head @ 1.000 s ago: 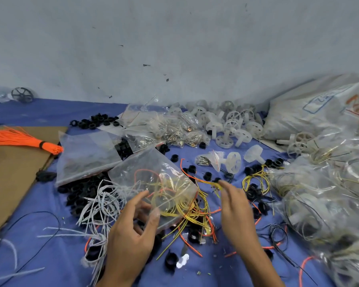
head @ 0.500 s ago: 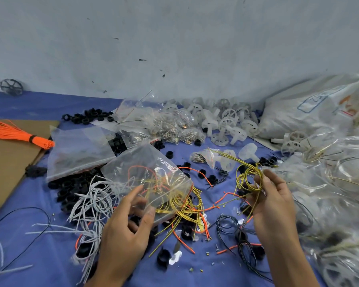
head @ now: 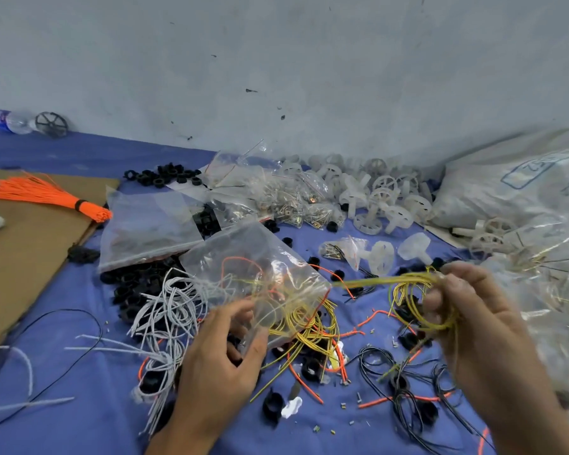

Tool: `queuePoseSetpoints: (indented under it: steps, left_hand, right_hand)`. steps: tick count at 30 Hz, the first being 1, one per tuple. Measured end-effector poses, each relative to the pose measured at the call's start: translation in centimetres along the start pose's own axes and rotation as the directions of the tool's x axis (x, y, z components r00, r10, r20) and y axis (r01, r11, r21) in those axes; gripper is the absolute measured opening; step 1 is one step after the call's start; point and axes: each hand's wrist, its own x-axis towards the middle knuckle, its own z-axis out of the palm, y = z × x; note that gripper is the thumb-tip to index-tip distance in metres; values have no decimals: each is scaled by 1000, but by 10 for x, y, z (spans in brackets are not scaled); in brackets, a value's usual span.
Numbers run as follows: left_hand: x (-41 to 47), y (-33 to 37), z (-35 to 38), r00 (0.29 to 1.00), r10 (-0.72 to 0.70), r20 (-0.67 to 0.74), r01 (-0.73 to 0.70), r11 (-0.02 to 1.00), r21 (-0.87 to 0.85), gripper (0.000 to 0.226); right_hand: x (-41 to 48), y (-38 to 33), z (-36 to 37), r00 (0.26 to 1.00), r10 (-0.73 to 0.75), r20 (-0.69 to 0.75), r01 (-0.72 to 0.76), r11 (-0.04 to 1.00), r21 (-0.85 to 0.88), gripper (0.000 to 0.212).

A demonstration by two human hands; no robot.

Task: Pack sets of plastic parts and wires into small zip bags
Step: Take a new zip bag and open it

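Observation:
My left hand (head: 224,353) pinches the lower edge of a clear zip bag (head: 260,267) that has orange and yellow wires inside. My right hand (head: 473,326) grips a coiled bundle of yellow wires (head: 408,293), lifted above the blue cloth to the right of the bag. One blurred strand of that bundle reaches left toward the bag's corner. More yellow wires (head: 312,330) lie under the bag's mouth. White wires (head: 168,310) and black plastic rings (head: 135,290) lie to the left of the bag.
White plastic wheels (head: 385,195) pile up by the wall. Bags of small metal parts (head: 289,205), a second clear bag (head: 148,228), an orange wire bundle (head: 46,195) on cardboard (head: 20,257), black wires (head: 404,382), and filled bags (head: 539,251) at right surround the work spot.
My right hand left the bag's mouth, picked up a yellow wire coil at the right, and now holds it lifted and closer to the bag. My left hand kept the bag.

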Motion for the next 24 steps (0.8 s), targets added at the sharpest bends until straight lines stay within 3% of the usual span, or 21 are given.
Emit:
queuePoseSetpoints:
  steps: [4,6,9,14,17,20,24]
  left_hand:
    - [-1,6,1,995,103,3,-103,991,89,13]
    - [-1,7,3,991,134,10,-134,984,115,13]
    - [-2,6,4,984,179,21,-180,974,136,15]
    - [-2,8,4,977,210,30,-212,973,94,20]
    - [-1,10,2,981,192,12,-192,980,55,19]
    - [-1,13,3,969,249,14,-249,967,60,19]
    - [-5,21,7,949,316,23,-316,948,24,19]
  right_hand:
    - [-20,37,15,963,208,172,-191,976,-108,9]
    - [-27,54,26,914,317,252,-286,946,-152,20]
    - [-29,75,42,848,433,305,-430,899,-79,35]
    - [-23,96,68,821,485,302,-555,800,226,26]
    - [-22,108,81,837,495,235,-546,779,307,18]
    - [-18,111,90,846,445,295,-529,770,357,15]
    - [-4,107,99,787,454,418,-608,690,394,39]
